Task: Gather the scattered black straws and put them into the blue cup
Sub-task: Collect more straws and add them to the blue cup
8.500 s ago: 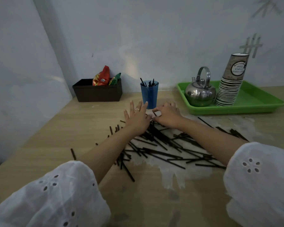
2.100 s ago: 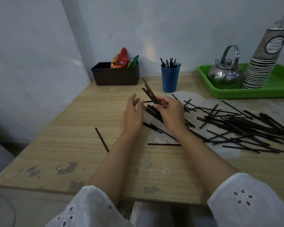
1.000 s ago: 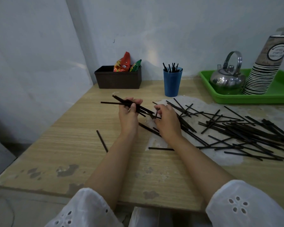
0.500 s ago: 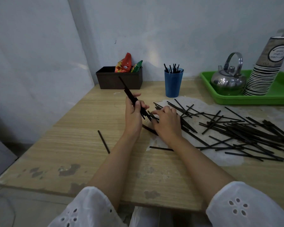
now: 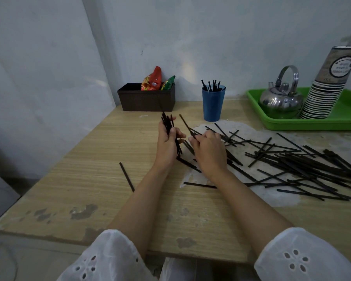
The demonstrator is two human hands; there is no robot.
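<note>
left hand (image 5: 166, 142): grips straw bundle (image 5: 169, 128) | right hand (image 5: 208, 151): pinches single straw (image 5: 185, 124) | paper cup stack (image 5: 328, 84) label: unreadable

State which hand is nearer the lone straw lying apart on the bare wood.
Left. The left hand, gripping a bundle of straws, hovers just up and right of the lone straw. The right hand, pinching one straw, sits farther right, over the scattered pile.
</note>
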